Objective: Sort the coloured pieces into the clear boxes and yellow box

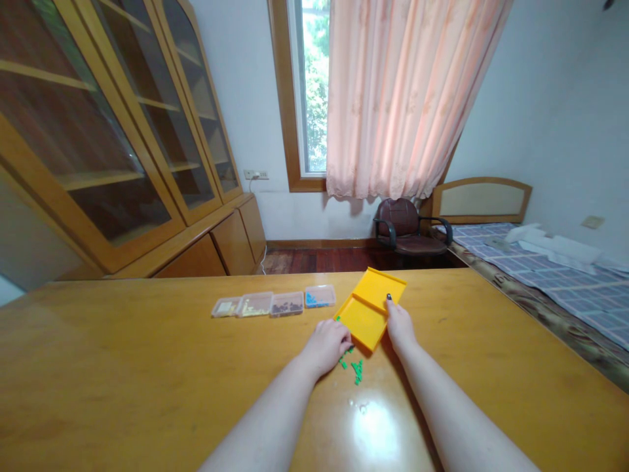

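An open yellow plastic case [366, 313] lies on the wooden table [122, 354] in front of me. My right hand [399, 324] rests along the case's right edge, fingers closed against it and one fingertip on its rim. My left hand [328, 342] is curled at the case's near left corner, its fingertips hidden. Several small green pieces [354, 368] lie scattered on the table just below the case, right by my left hand's fingers.
A row of small clear plastic boxes [273, 304] with yellow, dark and blue bits sits left of the case. Glass-door cabinets [122, 131] stand at the left, an office chair [407, 229] behind the table, a bed [550, 275] at the right.
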The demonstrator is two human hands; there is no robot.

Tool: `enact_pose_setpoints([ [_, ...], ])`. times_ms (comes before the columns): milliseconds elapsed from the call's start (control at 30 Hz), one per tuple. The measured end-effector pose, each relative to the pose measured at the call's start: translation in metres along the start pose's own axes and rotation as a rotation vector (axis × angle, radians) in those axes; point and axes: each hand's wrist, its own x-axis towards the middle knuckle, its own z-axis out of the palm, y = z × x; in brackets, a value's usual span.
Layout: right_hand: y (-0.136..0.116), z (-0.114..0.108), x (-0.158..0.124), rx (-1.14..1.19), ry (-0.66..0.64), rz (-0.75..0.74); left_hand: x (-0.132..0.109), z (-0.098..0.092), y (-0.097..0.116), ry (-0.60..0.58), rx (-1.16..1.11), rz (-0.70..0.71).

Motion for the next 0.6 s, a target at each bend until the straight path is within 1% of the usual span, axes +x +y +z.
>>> enact_pose_setpoints([
  [167,0.0008,-0.0003,0.0007,-0.028,0.005,-0.008,-0.0013,-0.0033,0.0027,-0.01,-0.004,-0.005],
  [333,0.005,-0.0014,0.0037,-0.008,-0.001,-0.004,-0.0018,-0.0044,0.0042,-0.013,0.001,0.007],
  [467,0.0072,-0.0023,0.005,-0.018,-0.001,-0.015,-0.001,-0.0023,0.0035,0.016,-0.004,0.011],
  [600,0.0086,-0.0026,0.0061,-0.017,-0.009,-0.018,-0.0001,-0.0017,0.0033,0.026,0.011,-0.02],
])
